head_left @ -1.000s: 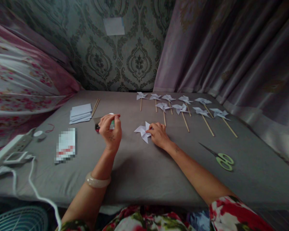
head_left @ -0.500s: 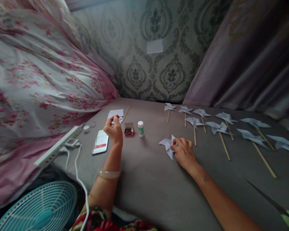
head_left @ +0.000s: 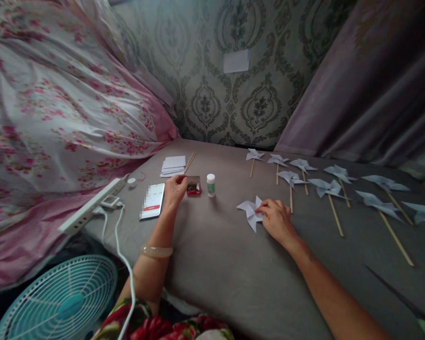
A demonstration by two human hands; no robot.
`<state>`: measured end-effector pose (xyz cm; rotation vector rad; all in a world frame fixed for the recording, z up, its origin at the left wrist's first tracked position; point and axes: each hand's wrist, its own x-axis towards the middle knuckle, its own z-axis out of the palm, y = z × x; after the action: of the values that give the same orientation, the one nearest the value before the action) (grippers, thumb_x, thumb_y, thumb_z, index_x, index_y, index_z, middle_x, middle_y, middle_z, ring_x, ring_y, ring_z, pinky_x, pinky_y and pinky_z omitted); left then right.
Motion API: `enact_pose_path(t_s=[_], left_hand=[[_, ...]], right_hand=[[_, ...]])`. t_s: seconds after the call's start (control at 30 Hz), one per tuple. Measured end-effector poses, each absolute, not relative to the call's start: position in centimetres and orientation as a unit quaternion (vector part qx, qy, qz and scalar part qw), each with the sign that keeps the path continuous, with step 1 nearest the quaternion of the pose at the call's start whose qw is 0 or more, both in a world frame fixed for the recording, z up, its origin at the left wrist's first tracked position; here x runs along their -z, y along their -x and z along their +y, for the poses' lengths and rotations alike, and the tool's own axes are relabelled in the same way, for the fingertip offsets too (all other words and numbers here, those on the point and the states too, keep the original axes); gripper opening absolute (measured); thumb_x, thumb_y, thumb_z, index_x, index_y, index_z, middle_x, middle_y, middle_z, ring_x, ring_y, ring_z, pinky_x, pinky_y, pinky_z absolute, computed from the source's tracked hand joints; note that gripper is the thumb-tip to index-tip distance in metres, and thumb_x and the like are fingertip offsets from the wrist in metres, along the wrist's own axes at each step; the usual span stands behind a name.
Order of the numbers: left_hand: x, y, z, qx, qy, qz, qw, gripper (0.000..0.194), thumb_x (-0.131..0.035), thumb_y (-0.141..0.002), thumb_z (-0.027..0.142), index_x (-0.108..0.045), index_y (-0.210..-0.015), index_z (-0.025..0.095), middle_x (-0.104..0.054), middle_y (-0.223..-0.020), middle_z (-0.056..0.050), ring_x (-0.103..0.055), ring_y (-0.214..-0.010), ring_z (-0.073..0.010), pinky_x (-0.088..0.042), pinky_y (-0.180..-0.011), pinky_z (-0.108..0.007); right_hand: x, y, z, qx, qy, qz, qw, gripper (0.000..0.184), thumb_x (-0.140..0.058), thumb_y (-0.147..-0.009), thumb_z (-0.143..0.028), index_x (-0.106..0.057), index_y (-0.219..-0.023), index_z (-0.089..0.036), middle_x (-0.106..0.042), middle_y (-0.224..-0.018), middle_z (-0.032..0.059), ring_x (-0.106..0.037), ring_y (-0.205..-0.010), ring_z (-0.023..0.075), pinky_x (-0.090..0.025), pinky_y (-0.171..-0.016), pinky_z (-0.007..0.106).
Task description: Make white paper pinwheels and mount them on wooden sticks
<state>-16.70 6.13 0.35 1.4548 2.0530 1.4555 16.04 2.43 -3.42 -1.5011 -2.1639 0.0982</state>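
My right hand (head_left: 276, 218) pinches the middle of a white paper pinwheel (head_left: 250, 213) whose folded blades lie on the grey surface. No stick shows on this pinwheel. My left hand (head_left: 174, 189) is beside a small open red box (head_left: 194, 190) with small dark metal pieces inside. The left fingertips are pinched together at the box's left edge; what they hold, if anything, is too small to make out. Just right of the box stands a white bottle with a green label (head_left: 211, 185).
Several finished pinwheels on sticks (head_left: 327, 188) lie to the right. A paper stack (head_left: 173, 165), thin sticks (head_left: 190, 161) and a phone (head_left: 153, 200) are left. A power strip (head_left: 92, 208), white cable and fan (head_left: 60, 302) border the left; scissors (head_left: 396, 293) lie lower right.
My left hand has come down from in front of the paper stack to the red box's edge. My right hand stays on the pinwheel. The view has shifted slightly.
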Motion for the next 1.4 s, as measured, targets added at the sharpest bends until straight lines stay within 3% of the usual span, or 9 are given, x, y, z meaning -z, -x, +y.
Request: enact_pose_path(t_s=[0.3, 0.57, 0.77, 0.93, 1.17, 1.4], left_hand=[[1.8, 17.2, 7.1, -0.453, -0.502, 0.727, 0.118, 0.033, -0.063, -0.066, 0.031, -0.069, -0.093, 0.012, -0.071, -0.088, -0.011, -0.065, -0.082, -0.0228, -0.051, -0.078, -0.036], [3.5, 17.6, 6.9, -0.458, -0.511, 0.718, 0.12, 0.031, -0.052, -0.075, 0.021, -0.067, -0.101, 0.013, -0.072, -0.088, -0.011, -0.067, -0.081, -0.0216, -0.052, -0.077, -0.034], [3.5, 17.4, 6.7, -0.435, -0.534, 0.719, 0.089, 0.023, -0.052, -0.075, 0.018, -0.072, -0.085, 0.016, -0.069, -0.09, -0.01, -0.064, -0.08, -0.0212, -0.05, -0.083, -0.036], [3.3, 16.9, 6.8, -0.392, -0.565, 0.723, 0.065, 0.021, -0.056, -0.079, 0.027, -0.073, -0.082, 0.016, -0.065, -0.089, -0.012, -0.062, -0.074, -0.0199, -0.05, -0.08, -0.036], [3.5, 16.6, 6.8, -0.341, -0.622, 0.705, 0.017, 0.019, -0.054, -0.081, 0.022, -0.073, -0.08, 0.018, -0.061, -0.1, -0.012, -0.057, -0.097, -0.0242, -0.045, -0.09, -0.038], [3.4, 16.0, 6.8, -0.304, -0.633, 0.712, 0.007, 0.021, -0.052, -0.081, 0.019, -0.072, -0.08, 0.017, -0.06, -0.105, -0.013, -0.054, -0.101, -0.0249, -0.042, -0.094, -0.04]], right_hand=[[4.4, -16.9, 1.2, -0.041, 0.537, -0.755, 0.375, 0.033, -0.042, -0.081, -0.011, -0.073, -0.085, -0.022, -0.066, -0.09, 0.0071, -0.054, -0.088, 0.0224, -0.039, -0.082, 0.038], [5.9, -17.8, 0.8, -0.053, 0.532, -0.721, 0.442, 0.03, -0.044, -0.083, -0.017, -0.073, -0.086, -0.022, -0.066, -0.09, 0.0077, -0.057, -0.088, 0.0223, -0.044, -0.084, 0.039], [5.8, -17.9, 0.8, -0.037, 0.529, -0.715, 0.455, 0.028, -0.044, -0.083, -0.018, -0.072, -0.086, -0.023, -0.065, -0.09, 0.0072, -0.058, -0.086, 0.0216, -0.046, -0.081, 0.038], [5.8, -17.7, 0.8, -0.029, 0.525, -0.713, 0.463, 0.027, -0.044, -0.085, -0.02, -0.072, -0.085, -0.022, -0.064, -0.087, 0.0073, -0.058, -0.083, 0.0209, -0.047, -0.078, 0.037], [6.0, -17.8, 0.7, -0.053, 0.527, -0.714, 0.457, 0.026, -0.045, -0.085, -0.021, -0.071, -0.086, -0.022, -0.065, -0.088, 0.0076, -0.058, -0.087, 0.0215, -0.047, -0.08, 0.037], [6.1, -17.7, 0.7, -0.063, 0.528, -0.71, 0.461, 0.027, -0.044, -0.085, -0.023, -0.071, -0.084, -0.024, -0.065, -0.088, 0.0068, -0.059, -0.086, 0.0208, -0.048, -0.078, 0.036]])
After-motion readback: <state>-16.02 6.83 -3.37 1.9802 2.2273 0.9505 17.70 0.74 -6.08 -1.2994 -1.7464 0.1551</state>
